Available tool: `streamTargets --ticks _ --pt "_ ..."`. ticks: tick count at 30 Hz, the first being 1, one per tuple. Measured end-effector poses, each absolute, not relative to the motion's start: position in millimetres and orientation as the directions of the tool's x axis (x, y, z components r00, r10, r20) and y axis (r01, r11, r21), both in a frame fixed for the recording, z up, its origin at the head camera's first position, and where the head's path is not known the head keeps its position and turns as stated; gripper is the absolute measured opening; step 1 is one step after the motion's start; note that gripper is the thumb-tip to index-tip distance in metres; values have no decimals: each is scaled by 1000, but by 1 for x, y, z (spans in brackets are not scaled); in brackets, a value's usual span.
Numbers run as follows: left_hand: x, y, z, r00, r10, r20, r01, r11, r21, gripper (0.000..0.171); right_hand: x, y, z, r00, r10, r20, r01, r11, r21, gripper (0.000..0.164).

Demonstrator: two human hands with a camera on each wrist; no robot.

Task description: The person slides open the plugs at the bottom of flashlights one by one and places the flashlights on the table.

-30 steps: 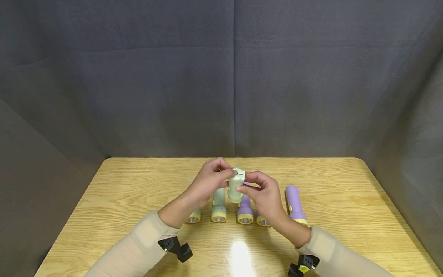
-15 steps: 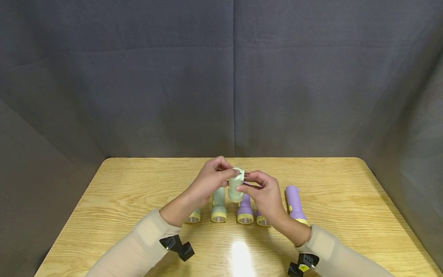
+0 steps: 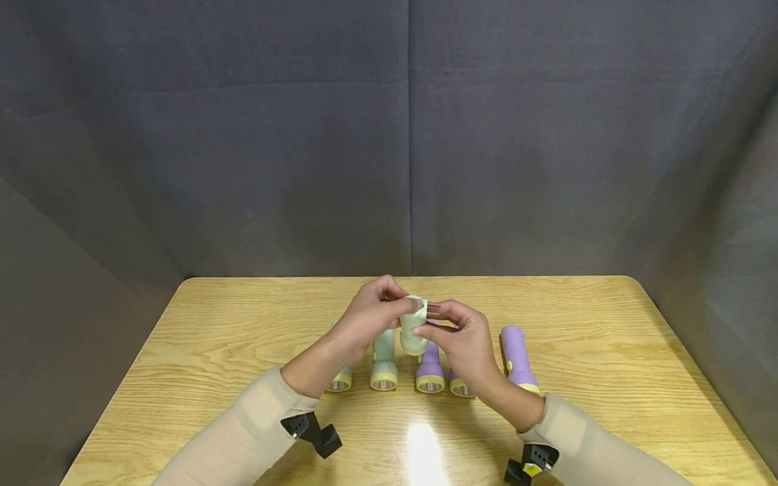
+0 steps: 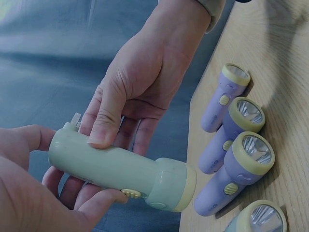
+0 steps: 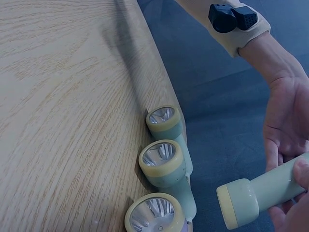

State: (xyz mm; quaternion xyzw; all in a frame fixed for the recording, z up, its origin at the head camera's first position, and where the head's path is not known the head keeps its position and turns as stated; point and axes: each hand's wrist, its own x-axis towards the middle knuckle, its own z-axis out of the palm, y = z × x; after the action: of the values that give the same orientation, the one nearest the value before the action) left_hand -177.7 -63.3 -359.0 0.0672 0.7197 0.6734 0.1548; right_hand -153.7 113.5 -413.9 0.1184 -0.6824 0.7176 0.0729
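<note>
One pale-green flashlight (image 4: 120, 166) held above the table (image 3: 243, 317): left hand (image 3: 362, 320) grips it from one side, right hand (image 3: 464, 339) pinches it from the other. Below: three purple flashlights (image 3: 516, 354), two green flashlights (image 3: 384, 358).

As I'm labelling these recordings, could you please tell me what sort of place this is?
Probably a recording booth: dark cloth around a wooden table, flashlights lined up on it, and black devices on both sleeves.
</note>
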Motion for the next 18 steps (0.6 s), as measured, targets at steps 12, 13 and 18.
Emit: streamTargets --ticks 12,13,18 --pt "-181 -64 -355 -950 287 -119 -90 113 989 17 -158 113 -412 -962 -48 270 -270 -11 -963 18" --pt "-181 -64 -355 -949 292 -117 -86 119 989 17 -158 114 -413 -961 -48 271 -271 -9 -963 18" --pt "-184 -68 -355 -941 326 -87 -43 137 990 19 -160 115 -413 -956 -58 288 -289 -3 -957 18"
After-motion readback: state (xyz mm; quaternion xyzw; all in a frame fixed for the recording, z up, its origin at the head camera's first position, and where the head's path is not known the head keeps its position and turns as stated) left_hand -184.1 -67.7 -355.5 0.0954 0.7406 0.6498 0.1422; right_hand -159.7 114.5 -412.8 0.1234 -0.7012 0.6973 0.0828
